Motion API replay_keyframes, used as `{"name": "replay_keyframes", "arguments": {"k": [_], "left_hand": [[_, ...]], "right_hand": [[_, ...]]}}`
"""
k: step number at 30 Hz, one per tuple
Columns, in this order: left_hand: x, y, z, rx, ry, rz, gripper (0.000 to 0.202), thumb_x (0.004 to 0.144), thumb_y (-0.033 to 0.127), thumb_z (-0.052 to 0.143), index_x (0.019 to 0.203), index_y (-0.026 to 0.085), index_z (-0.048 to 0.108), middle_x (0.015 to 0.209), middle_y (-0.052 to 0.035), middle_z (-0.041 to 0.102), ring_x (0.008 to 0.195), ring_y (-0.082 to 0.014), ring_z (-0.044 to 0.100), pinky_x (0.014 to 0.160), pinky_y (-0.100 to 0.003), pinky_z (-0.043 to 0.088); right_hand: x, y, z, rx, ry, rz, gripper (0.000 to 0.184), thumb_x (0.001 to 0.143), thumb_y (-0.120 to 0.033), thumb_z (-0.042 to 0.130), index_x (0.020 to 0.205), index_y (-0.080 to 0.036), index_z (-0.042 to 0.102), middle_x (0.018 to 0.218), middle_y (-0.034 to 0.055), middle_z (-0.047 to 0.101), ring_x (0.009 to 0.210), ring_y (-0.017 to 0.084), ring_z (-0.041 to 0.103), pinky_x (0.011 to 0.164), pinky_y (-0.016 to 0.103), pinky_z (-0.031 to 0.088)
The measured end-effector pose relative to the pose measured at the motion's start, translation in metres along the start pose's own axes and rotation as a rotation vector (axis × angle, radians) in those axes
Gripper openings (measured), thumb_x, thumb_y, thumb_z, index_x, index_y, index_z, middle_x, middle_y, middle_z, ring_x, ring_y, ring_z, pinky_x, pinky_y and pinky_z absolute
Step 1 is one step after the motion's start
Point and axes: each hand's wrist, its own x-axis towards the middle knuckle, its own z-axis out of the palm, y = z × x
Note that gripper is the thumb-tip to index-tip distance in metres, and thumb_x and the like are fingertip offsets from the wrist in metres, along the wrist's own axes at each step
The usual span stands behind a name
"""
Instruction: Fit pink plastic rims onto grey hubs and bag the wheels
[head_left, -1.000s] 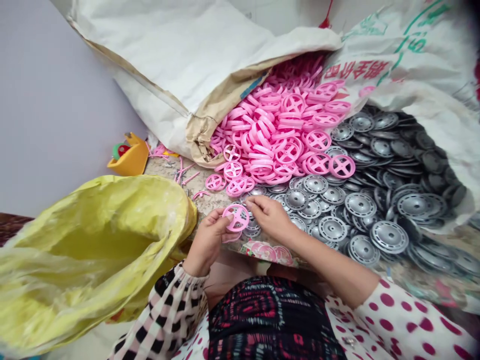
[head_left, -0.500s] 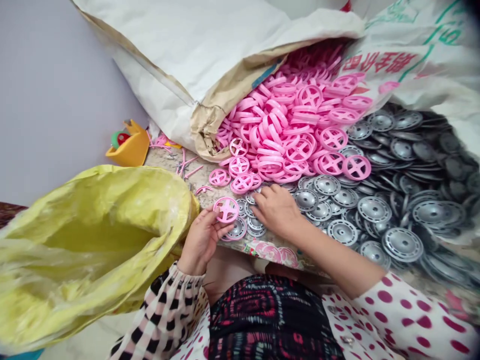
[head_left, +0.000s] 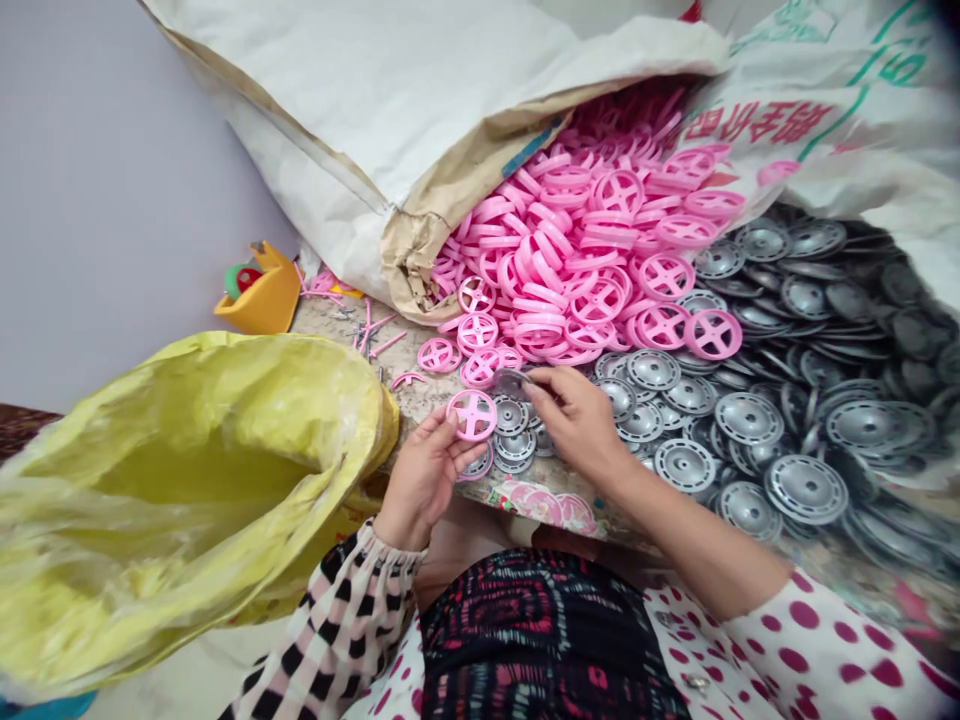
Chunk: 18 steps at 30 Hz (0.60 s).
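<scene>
Just right of the yellow sack (head_left: 195,385), the left hand (head_left: 420,468) pinches a pink four-spoked wheel (head_left: 472,414) by its rim. Farther right of the sack, the nearly closed right hand (head_left: 581,422) pinches a dark grey disc (head_left: 511,382) edgewise; light edge grips should keep both faces clear.
</scene>
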Motion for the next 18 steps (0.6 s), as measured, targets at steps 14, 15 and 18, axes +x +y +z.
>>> {"name": "replay_keyframes", "arguments": {"k": [14, 15, 18], "left_hand": [[-0.011, -0.016, 0.020, 0.007, -0.167, -0.076, 0.016, 0.083, 0.022, 0.064, 0.095, 0.014, 0.058, 0.086, -0.0061, 0.068, 0.071, -0.0144, 0.067, 0.068, -0.027, 0.057], [-0.011, -0.016, 0.020, -0.013, -0.175, -0.078, 0.015, 0.083, 0.023, 0.064, 0.093, 0.014, 0.059, 0.083, -0.0050, 0.068, 0.069, -0.0132, 0.066, 0.067, -0.026, 0.057], [-0.014, -0.019, 0.020, -0.048, -0.219, -0.097, 0.016, 0.084, 0.029, 0.063, 0.091, 0.014, 0.061, 0.084, -0.0042, 0.067, 0.070, -0.0125, 0.064, 0.065, -0.025, 0.056]], "right_hand": [[-0.035, -0.021, -0.024, -0.187, -0.039, -0.327, 0.024, 0.094, -0.019, 0.046, 0.106, -0.020, 0.066, 0.091, 0.0077, 0.067, 0.085, 0.019, 0.058, 0.077, 0.033, 0.046], [-0.038, -0.019, -0.026, -0.290, -0.097, -0.444, 0.025, 0.094, -0.018, 0.046, 0.109, -0.020, 0.066, 0.093, 0.0082, 0.068, 0.085, 0.019, 0.058, 0.078, 0.034, 0.046], [-0.050, -0.013, -0.028, -0.444, -0.190, -0.618, 0.027, 0.094, -0.017, 0.047, 0.114, -0.021, 0.063, 0.099, 0.0088, 0.068, 0.088, 0.020, 0.056, 0.079, 0.036, 0.046]]}}
